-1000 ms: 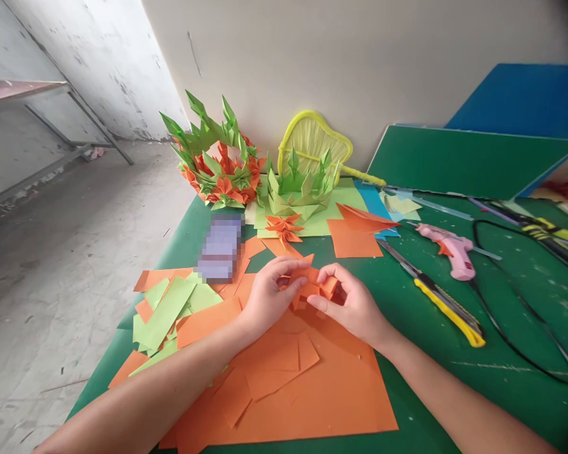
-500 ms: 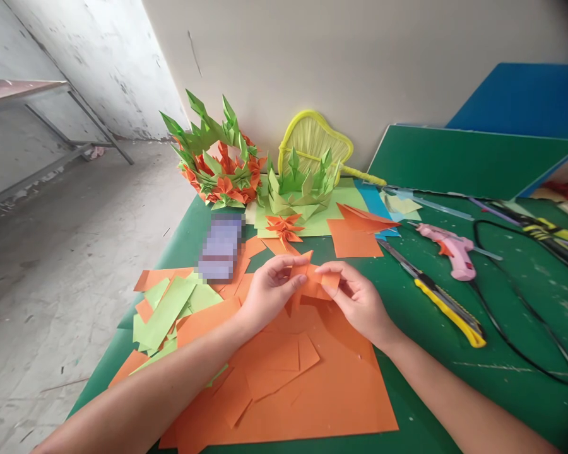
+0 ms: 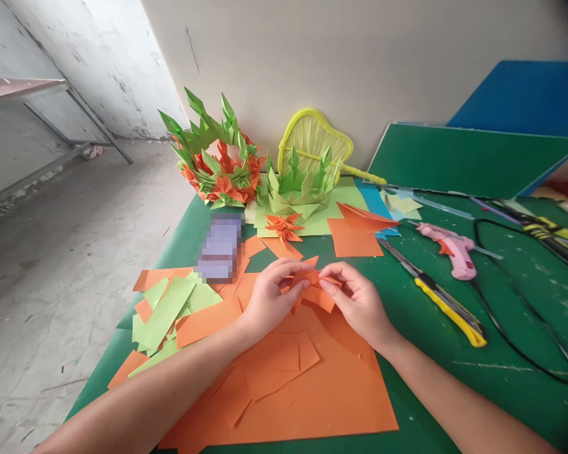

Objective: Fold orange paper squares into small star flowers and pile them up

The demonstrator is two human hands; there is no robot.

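Between my two hands is a partly folded piece of orange paper [image 3: 322, 299], held above a large orange sheet [image 3: 341, 384]. My left hand [image 3: 277, 291] pinches its left side between thumb and fingers. On the other side, my right hand [image 3: 353, 293] pinches a folded edge with thumb and forefinger. Parts of the paper are hidden behind my fingers. Just beyond lies a folded orange paper flower [image 3: 284, 226]. Loose orange pieces [image 3: 279, 353] rest on the large sheet under my forearms.
A green-and-orange paper crown [image 3: 218, 157], a green paper crown [image 3: 300, 195] and a yellow fan [image 3: 315, 142] stand at the back. To the right lie a yellow utility knife [image 3: 447, 309] and a pink glue gun [image 3: 449, 249] with its cable. Green scraps [image 3: 170, 309] and a blurred phone [image 3: 221, 247] are left.
The folded orange paper has turned in my fingers, and its right flap now tilts down flatter. Both hands keep nearly the same place.
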